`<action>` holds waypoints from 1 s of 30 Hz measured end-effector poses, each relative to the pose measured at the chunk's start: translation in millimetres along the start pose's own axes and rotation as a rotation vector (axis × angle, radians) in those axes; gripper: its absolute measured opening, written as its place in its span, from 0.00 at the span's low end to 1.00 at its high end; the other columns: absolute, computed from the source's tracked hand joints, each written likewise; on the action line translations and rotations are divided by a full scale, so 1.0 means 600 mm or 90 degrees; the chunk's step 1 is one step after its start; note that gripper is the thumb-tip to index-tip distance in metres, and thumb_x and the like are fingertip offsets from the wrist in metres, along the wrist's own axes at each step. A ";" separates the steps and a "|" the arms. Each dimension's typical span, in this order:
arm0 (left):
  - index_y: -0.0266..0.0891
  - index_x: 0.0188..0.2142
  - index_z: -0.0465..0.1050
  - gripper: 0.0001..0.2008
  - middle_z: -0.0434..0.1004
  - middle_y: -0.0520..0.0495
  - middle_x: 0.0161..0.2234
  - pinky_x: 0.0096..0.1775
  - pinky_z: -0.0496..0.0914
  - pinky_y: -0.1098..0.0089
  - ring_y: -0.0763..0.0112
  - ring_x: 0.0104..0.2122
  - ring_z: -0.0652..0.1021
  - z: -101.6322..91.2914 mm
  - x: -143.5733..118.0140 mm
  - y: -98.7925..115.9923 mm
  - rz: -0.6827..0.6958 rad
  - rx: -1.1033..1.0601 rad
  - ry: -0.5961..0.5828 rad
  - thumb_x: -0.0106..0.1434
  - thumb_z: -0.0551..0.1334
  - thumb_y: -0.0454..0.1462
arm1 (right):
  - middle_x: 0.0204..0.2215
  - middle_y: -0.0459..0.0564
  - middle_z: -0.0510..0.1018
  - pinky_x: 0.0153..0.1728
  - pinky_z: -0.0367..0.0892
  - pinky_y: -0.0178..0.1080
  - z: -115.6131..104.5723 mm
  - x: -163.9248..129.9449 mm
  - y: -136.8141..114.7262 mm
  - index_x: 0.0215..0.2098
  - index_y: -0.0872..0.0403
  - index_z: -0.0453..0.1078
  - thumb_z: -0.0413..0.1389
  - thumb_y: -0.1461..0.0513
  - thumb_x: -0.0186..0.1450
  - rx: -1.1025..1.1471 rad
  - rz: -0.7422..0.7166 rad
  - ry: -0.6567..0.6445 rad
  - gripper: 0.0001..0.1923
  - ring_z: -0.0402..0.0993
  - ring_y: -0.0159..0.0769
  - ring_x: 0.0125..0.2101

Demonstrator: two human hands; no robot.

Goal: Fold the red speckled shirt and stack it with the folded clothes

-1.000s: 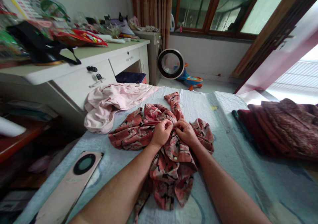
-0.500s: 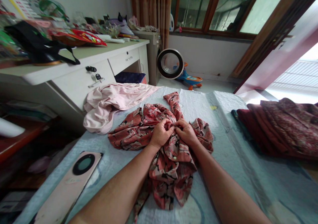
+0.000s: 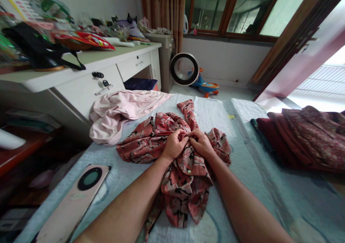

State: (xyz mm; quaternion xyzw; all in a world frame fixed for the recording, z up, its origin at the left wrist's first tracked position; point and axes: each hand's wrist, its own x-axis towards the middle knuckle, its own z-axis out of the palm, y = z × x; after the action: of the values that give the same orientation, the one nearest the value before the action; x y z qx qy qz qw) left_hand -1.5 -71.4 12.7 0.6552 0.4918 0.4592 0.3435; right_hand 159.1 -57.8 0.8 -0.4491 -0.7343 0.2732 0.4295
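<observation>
A crumpled red floral shirt with white buttons lies in the middle of the light blue bed cover. My left hand and my right hand meet at its centre, fingertips touching. Both pinch the fabric edge between thumb and fingers. Part of the shirt bunches between my forearms toward the near edge.
A pale pink garment lies at the bed's left edge. Dark red patterned clothes are piled at the right. A phone lies at the near left. A cluttered white desk stands left; a round fan and toy sit on the floor.
Almost nothing has changed. My hands stay pinched on the shirt at the same spot, with only a slight shift of the fingers and the view.
</observation>
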 end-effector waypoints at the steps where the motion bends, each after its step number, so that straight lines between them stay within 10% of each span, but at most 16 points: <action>1: 0.37 0.35 0.73 0.06 0.74 0.52 0.28 0.35 0.66 0.72 0.72 0.29 0.72 0.000 0.000 0.000 -0.005 -0.003 -0.001 0.60 0.62 0.37 | 0.32 0.46 0.73 0.39 0.66 0.38 0.000 0.000 -0.001 0.33 0.52 0.72 0.53 0.66 0.59 -0.003 -0.001 -0.001 0.07 0.70 0.34 0.34; 30: 0.39 0.34 0.70 0.02 0.74 0.52 0.29 0.37 0.68 0.73 0.72 0.30 0.74 0.004 0.001 -0.004 0.037 -0.015 0.011 0.60 0.61 0.34 | 0.33 0.47 0.73 0.41 0.66 0.40 0.006 0.002 0.013 0.34 0.52 0.73 0.54 0.64 0.62 -0.003 0.010 0.009 0.06 0.71 0.36 0.36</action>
State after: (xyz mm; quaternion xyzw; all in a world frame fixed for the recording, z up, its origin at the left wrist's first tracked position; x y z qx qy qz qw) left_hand 0.0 -70.1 10.1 0.6611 0.4701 0.4802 0.3337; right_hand 159.3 -53.5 -6.6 -0.4576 -0.7282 0.2716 0.4318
